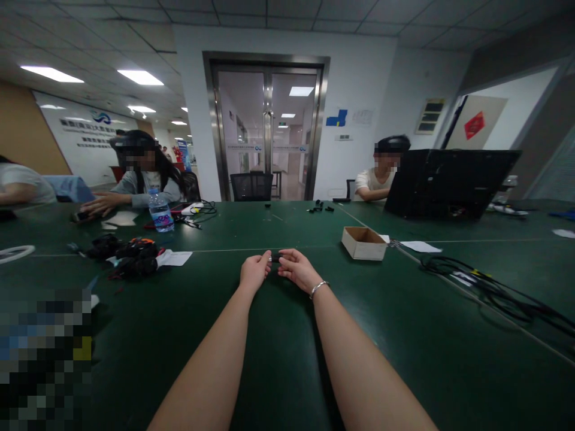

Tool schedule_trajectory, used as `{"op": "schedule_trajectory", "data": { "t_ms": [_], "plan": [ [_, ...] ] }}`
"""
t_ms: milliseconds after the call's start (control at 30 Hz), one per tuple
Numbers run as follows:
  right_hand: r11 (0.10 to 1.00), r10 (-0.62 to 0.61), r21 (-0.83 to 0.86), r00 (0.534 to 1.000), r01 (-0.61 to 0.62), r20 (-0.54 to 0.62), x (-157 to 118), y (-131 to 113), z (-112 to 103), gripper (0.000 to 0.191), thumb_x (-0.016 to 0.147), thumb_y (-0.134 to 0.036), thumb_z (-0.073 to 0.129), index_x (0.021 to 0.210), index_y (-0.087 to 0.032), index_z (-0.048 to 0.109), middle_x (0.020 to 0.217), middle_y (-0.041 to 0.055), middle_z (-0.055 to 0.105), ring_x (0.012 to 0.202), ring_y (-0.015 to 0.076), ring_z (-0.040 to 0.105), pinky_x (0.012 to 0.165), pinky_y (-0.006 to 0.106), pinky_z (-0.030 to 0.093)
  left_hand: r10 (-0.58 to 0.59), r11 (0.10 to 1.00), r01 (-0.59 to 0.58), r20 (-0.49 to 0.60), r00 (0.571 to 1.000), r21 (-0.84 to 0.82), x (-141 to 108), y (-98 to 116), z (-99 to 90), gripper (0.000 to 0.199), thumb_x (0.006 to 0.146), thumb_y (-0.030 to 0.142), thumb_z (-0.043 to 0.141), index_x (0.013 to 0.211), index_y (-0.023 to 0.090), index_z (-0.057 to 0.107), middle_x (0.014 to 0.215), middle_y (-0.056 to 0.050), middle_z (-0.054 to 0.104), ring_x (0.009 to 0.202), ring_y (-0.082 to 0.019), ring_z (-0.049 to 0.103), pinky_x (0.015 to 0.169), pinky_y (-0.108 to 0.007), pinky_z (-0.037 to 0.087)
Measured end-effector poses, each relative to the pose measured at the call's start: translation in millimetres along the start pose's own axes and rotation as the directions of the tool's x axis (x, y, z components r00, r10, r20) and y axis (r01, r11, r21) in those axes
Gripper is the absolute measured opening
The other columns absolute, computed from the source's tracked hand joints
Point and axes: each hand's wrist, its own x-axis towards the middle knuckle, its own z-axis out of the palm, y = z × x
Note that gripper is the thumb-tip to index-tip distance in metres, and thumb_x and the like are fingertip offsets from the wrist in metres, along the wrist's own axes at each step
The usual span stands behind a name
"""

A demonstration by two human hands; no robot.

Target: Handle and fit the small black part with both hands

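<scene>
Out over the green table, my left hand (256, 273) pinches a small black piece with a shiny metal end (275, 258); it is too small for me to name its kind. From the other side, the thumb and fingertips of my right hand (298, 269) close on the black end of the same piece. A silver bangle (319, 289) circles my right wrist. To the right of my hands stands an open cardboard box (365, 244), its floor partly hidden by the near wall. Several small black pieces (320, 207) lie farther back on the table.
A water bottle (160, 211), dark cabled gear (135, 254) and paper (176, 258) lie left on the green table (278, 335). Black cables (489, 287) sprawl at right, before a large black monitor (451, 182). Co-workers sit across the table at left and right.
</scene>
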Motion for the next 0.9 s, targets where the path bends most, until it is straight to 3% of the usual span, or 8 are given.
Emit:
{"op": "schedule_trajectory", "data": {
  "t_ms": [333, 500, 667, 767, 900],
  "plan": [
    [1.000, 0.017, 0.012, 1.000, -0.017, 0.001, -0.6, -0.7, 2.1, 0.022, 0.074, -0.012, 0.074, 0.090, -0.016, 0.059, 0.080, 0.0022, 0.065, 0.055, 0.0109, 0.062, 0.057, 0.026, 0.055, 0.008, 0.996, -0.008, -0.006, 1.000, 0.083, 0.5, 1.7, -1.2, 0.054, 0.078, 0.064, 0.046, 0.057, 0.016, 0.057, 0.050, -0.002, 0.054, 0.043, -0.012, 0.047, 0.045, -0.025, 0.036],
    [0.999, 0.051, 0.002, 0.995, -0.051, -0.081, -0.7, -3.7, 6.2, 0.015, 0.080, -0.018, 0.071, 0.083, -0.014, 0.056, 0.064, 0.0029, 0.063, 0.049, 0.0108, 0.060, 0.052, 0.022, 0.054, 0.106, 0.994, -0.106, 0.036, 0.994, -0.010, 0.5, -5.9, 3.0, 0.043, 0.077, 0.058, 0.051, 0.068, 0.017, 0.058, 0.057, -0.001, 0.054, 0.051, -0.013, 0.049, 0.048, -0.023, 0.037],
    [0.999, 0.044, 0.003, 0.994, -0.043, -0.102, -0.9, -5.5, 7.3, 0.016, 0.084, -0.023, 0.067, 0.079, -0.015, 0.053, 0.057, 0.0027, 0.061, 0.046, 0.0117, 0.058, 0.046, 0.020, 0.052, 0.275, 0.954, -0.266, 0.054, 0.960, -0.137, -2.5, -5.5, 4.3, 0.032, 0.068, 0.041, 0.068, 0.087, 0.017, 0.059, 0.079, -0.002, 0.059, 0.064, -0.012, 0.054, 0.056, -0.021, 0.042],
    [0.999, 0.049, 0.008, 0.994, -0.048, -0.102, -1.2, -5.7, 7.5, 0.016, 0.084, -0.023, 0.066, 0.079, -0.015, 0.053, 0.057, 0.0031, 0.061, 0.046, 0.0117, 0.059, 0.046, 0.020, 0.052, 0.230, 0.959, -0.212, 0.082, 0.970, -0.190, -4.3, -1.3, 4.6, 0.037, 0.070, 0.043, 0.066, 0.095, 0.018, 0.057, 0.080, -0.002, 0.059, 0.062, -0.011, 0.055, 0.053, -0.021, 0.041],
    [0.998, 0.057, -0.010, 0.994, -0.058, -0.094, -1.8, -5.7, 7.8, 0.014, 0.083, -0.022, 0.067, 0.081, -0.015, 0.055, 0.057, 0.0024, 0.061, 0.046, 0.0115, 0.059, 0.047, 0.020, 0.053, 0.084, 0.979, -0.072, 0.057, 0.995, -0.188, -2.7, 0.0, 6.4, 0.036, 0.086, 0.049, 0.045, 0.101, 0.017, 0.053, 0.062, 0.001, 0.052, 0.049, -0.010, 0.049, 0.046, -0.019, 0.037]
  ]
}}
